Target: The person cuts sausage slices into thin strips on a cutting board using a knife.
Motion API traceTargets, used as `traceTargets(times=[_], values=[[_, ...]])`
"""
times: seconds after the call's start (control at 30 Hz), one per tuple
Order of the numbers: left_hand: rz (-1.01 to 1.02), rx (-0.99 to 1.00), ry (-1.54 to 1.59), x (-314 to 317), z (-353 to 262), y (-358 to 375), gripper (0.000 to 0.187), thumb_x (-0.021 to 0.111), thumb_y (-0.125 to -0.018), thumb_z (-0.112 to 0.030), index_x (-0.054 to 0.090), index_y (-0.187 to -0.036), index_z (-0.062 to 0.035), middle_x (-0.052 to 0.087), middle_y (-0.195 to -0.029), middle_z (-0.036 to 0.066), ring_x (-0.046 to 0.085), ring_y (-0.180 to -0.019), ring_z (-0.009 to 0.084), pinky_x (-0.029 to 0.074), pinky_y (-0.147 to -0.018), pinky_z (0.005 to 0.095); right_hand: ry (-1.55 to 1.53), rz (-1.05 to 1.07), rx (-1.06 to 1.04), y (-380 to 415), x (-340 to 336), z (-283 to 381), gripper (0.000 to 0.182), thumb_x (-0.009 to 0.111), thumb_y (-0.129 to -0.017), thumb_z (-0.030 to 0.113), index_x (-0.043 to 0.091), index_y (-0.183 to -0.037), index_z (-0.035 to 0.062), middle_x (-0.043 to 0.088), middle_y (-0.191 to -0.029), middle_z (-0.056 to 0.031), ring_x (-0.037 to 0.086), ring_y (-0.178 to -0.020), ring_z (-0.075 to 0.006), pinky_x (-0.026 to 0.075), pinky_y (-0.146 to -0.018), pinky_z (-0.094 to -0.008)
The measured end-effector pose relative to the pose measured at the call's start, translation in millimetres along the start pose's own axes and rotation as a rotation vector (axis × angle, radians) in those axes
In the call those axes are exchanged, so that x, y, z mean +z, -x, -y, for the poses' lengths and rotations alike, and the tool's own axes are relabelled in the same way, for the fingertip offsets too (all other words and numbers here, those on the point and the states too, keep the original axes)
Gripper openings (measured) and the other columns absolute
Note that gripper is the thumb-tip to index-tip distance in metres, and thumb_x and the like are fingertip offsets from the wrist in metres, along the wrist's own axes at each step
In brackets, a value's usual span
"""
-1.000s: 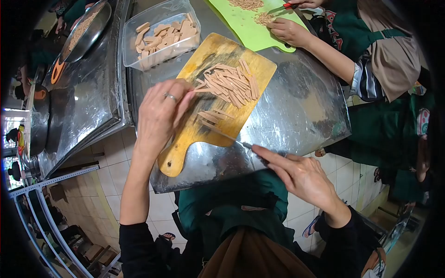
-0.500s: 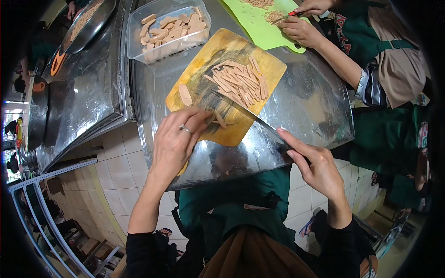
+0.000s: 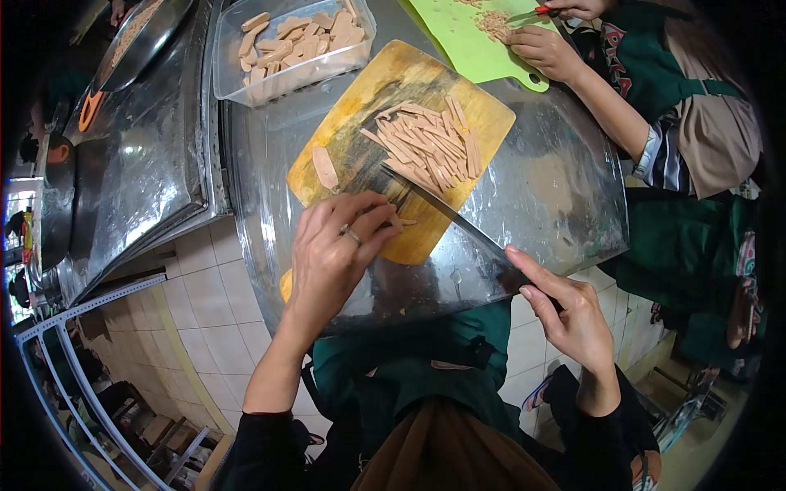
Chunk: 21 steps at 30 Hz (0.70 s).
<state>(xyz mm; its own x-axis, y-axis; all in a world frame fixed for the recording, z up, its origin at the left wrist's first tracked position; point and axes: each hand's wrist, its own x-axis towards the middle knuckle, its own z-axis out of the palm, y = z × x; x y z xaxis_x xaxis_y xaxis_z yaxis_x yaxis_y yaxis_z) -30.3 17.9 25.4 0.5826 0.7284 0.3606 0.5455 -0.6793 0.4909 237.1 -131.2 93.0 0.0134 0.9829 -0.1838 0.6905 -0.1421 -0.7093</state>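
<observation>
A wooden cutting board (image 3: pixel 446 74) lies on the metal table, with a heap of pinkish-tan sausage strips (image 3: pixel 426 143) on it. One flat sausage slice (image 3: pixel 325 168) rests near the board's left edge. My left hand (image 3: pixel 340 250), with a ring on one finger, is closed over the lower part of the board; its fingertips pinch small sausage strips that are mostly hidden, one end poking out. My right hand (image 3: pixel 565 307) grips the handle of a knife (image 3: pixel 458 219). The blade slants up-left across the board, its tip just below the heap and apart from my left fingers.
A clear plastic container (image 3: pixel 307 72) of sausage pieces stands behind the board. At upper right, another person's hands (image 3: pixel 540 49) work with a red-handled knife on a green cutting board (image 3: pixel 442 37). A metal pan (image 3: pixel 143 49) with an orange handle sits on the left-hand table.
My left hand has moved right and slightly down, its fingers drawing together over the small strips. The knife stays in my right hand. The whole view has shifted a little.
</observation>
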Motion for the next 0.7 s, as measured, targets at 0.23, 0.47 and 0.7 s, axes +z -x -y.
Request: traceTargets(times=[0.23,0.47,0.7], values=[[-0.128,-0.184,0.023,22.8,-8.4,-10.5,0.021,0.082,-0.082,-0.012,0.074,-0.102,-0.0087,0.071,-0.107,0.004,0.067,-0.098,0.0267,0.049,-0.086,0.0389,-0.010,0.020,-0.004,-9.1,0.4,-0.9,0.048,0.065,-0.099,0.007,0.063,-0.145,0.0205,0.073,-0.127,-0.0114,0.076,-0.093,-0.0347,0.060,-0.082,-0.0392],[-0.107,-0.226,0.108,15.1,-11.6,5.8,0.019,0.083,-0.081,-0.005,0.071,-0.097,-0.0064,0.071,-0.102,0.008,0.066,-0.097,0.0289,0.049,-0.088,0.0401,-0.034,0.021,0.005,-6.0,0.6,-3.9,0.048,0.065,-0.099,0.008,0.063,-0.145,0.0218,0.075,-0.111,-0.0156,0.074,-0.080,-0.0329,0.058,-0.074,-0.0389],[-0.044,-0.223,0.083,7.7,-13.4,13.1,0.020,0.079,-0.086,-0.006,0.073,-0.105,-0.0088,0.070,-0.108,0.005,0.064,-0.101,0.0250,0.045,-0.094,0.0397,0.081,0.066,0.046,-2.1,0.5,4.9,0.053,0.067,-0.098,0.008,0.062,-0.147,0.0275,0.055,-0.066,-0.0122,0.057,-0.057,-0.0291,0.049,-0.060,-0.0423]])
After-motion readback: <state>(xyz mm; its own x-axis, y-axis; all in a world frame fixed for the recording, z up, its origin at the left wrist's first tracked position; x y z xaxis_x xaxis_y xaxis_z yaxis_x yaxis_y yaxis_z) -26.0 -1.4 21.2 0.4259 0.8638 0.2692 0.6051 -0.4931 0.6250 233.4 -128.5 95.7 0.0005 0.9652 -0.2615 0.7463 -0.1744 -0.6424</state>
